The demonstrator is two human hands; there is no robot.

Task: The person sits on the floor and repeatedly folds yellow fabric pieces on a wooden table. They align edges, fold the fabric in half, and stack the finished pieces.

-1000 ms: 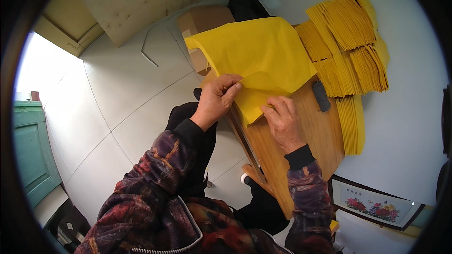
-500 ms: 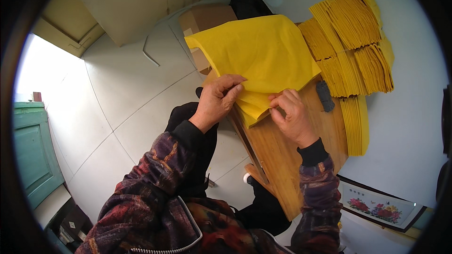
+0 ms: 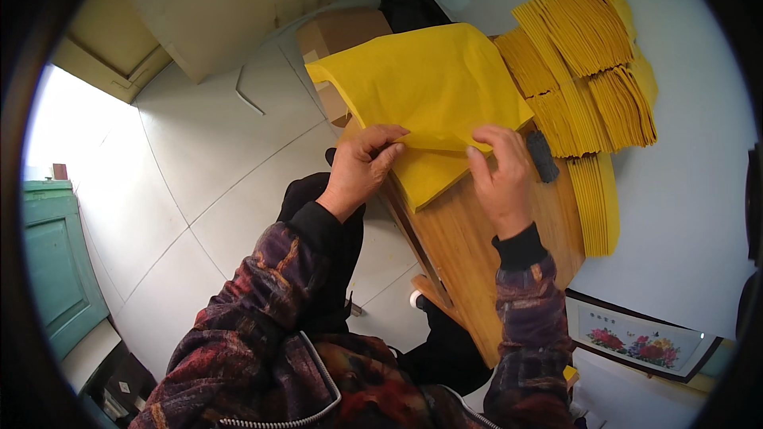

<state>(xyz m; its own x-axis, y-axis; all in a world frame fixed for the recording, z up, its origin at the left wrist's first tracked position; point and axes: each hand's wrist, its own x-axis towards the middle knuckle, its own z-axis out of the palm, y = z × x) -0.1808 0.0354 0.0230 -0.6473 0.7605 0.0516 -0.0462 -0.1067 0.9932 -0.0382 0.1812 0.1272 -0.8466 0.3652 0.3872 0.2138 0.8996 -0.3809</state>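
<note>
A sheet of yellow cloth (image 3: 421, 79), bag-like and layered, lies across the end of a wooden bench (image 3: 465, 270). At its near left edge my left hand (image 3: 364, 167) is closed, thumb and forefinger pinching the upper layer. My right hand (image 3: 506, 175) is over the near right part of the cloth. Its thumb and forefinger are apart by the upper layer's edge, with nothing visibly gripped. A lower yellow layer shows beneath that edge, between my hands.
Stacks of folded yellow cloth (image 3: 584, 40) stand at the bench's far right against the wall. A dark grey block (image 3: 543, 156) sits beside them. Behind the bench is a cardboard box (image 3: 342, 29). A framed flower picture (image 3: 640, 338) is at the lower right, a green cabinet (image 3: 60, 262) at left.
My right hand has moved up and slightly right along the cloth, and its thumb and forefinger have parted. My left hand keeps its pinch almost in place.
</note>
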